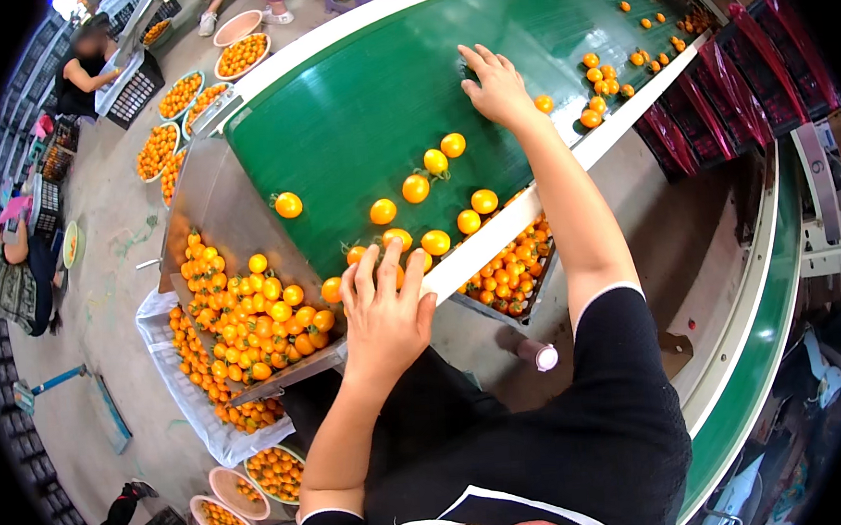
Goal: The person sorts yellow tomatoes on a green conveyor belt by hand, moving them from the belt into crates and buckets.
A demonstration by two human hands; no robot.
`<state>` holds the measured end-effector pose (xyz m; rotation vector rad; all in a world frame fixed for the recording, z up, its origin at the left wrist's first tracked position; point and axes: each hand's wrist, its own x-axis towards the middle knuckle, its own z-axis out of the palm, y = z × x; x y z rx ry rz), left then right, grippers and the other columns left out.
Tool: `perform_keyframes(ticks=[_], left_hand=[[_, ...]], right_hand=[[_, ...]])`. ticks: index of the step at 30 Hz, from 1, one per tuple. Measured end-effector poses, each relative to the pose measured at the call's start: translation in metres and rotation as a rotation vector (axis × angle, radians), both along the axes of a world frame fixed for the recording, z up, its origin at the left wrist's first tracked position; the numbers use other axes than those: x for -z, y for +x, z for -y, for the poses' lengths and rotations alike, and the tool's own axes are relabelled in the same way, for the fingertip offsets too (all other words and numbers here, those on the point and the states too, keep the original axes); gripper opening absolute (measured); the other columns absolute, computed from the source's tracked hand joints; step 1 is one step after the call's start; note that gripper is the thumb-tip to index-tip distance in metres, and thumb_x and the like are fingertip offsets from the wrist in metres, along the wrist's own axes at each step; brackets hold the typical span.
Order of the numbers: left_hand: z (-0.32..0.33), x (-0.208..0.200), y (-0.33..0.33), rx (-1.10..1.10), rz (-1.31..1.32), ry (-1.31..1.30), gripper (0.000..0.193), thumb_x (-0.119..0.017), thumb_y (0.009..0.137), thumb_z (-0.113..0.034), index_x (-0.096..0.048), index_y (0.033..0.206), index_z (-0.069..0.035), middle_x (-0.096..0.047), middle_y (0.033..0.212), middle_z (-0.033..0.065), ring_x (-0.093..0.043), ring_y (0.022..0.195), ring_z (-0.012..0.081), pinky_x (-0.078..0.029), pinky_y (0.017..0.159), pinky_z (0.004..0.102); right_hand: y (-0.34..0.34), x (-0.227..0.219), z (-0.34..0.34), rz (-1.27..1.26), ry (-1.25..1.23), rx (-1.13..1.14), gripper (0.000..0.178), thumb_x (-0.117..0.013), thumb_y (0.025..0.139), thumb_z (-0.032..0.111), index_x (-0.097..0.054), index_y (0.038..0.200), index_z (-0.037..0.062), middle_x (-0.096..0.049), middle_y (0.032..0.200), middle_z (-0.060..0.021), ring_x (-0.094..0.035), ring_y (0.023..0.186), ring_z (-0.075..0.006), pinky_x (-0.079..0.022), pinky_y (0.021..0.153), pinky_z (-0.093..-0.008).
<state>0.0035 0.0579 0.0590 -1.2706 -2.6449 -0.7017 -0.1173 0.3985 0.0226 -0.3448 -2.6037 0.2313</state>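
Note:
Several orange-yellow cherry tomatoes (415,188) lie scattered on a green conveyor belt (335,123). My left hand (385,308) is at the belt's near edge, fingers spread over a few tomatoes by the white side rail (478,255); I cannot tell which of them it touches. Farther up the belt, my right hand (498,86) reaches across the rail with its fingers apart and nothing in them. One tomato (544,104) lies just right of that hand. At the belt's left end, a metal chute (228,192) holds a heap of tomatoes (260,316).
Below the chute stands a white-lined crate (161,341) of tomatoes. A dark crate (529,309) of tomatoes sits under the rail. Filled basins (179,96) line the floor at left, where other people (87,76) sit. Wrapped crates (719,100) are stacked at right.

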Motion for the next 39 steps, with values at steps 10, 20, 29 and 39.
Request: perform_keyframes(ticks=[10, 20, 29, 39], left_hand=[[0.004, 0.003, -0.003, -0.012, 0.045, 0.045, 0.045, -0.066, 0.08, -0.02, -0.06, 0.123, -0.005, -0.051, 0.132, 0.0163, -0.042, 0.123, 0.0379, -0.032, 0.102, 0.0515], [0.008, 0.005, -0.001, 0.097, 0.032, 0.084, 0.037, -0.062, 0.084, -0.018, -0.063, 0.121, -0.013, -0.056, 0.125, 0.0149, -0.048, 0.118, 0.0349, -0.035, 0.101, 0.0484], [0.074, 0.021, -0.009, -0.243, 0.077, 0.131, 0.028, -0.064, 0.083, -0.019, -0.066, 0.109, -0.01, -0.057, 0.117, 0.0165, -0.049, 0.118, 0.0348, -0.037, 0.099, 0.0483], [0.167, 0.045, -0.016, -0.525, 0.097, 0.143, 0.025, -0.063, 0.085, -0.014, -0.067, 0.108, -0.007, -0.059, 0.124, 0.0157, -0.052, 0.116, 0.0351, -0.04, 0.101, 0.0457]], right_hand=[[0.06, -0.029, -0.015, 0.498, -0.157, 0.341, 0.041, -0.062, 0.086, 0.047, -0.06, 0.115, 0.0176, -0.054, 0.121, -0.0151, -0.043, 0.123, -0.0358, -0.036, 0.098, -0.0575], [0.12, -0.021, 0.114, 0.404, -0.17, -0.142, 0.04, -0.057, 0.091, 0.038, -0.054, 0.116, 0.006, -0.051, 0.114, -0.022, -0.052, 0.107, -0.0411, -0.047, 0.089, -0.0512], [0.117, -0.047, 0.227, 0.332, -0.532, -0.676, 0.056, -0.063, 0.087, 0.016, -0.044, 0.139, 0.0088, -0.039, 0.141, -0.0274, -0.043, 0.123, -0.0466, -0.038, 0.105, -0.0467], [0.071, -0.042, 0.244, 0.388, -0.487, -0.631, 0.055, -0.062, 0.09, 0.023, -0.044, 0.141, 0.0104, -0.036, 0.149, -0.0204, -0.032, 0.135, -0.0406, -0.031, 0.112, -0.0459]])
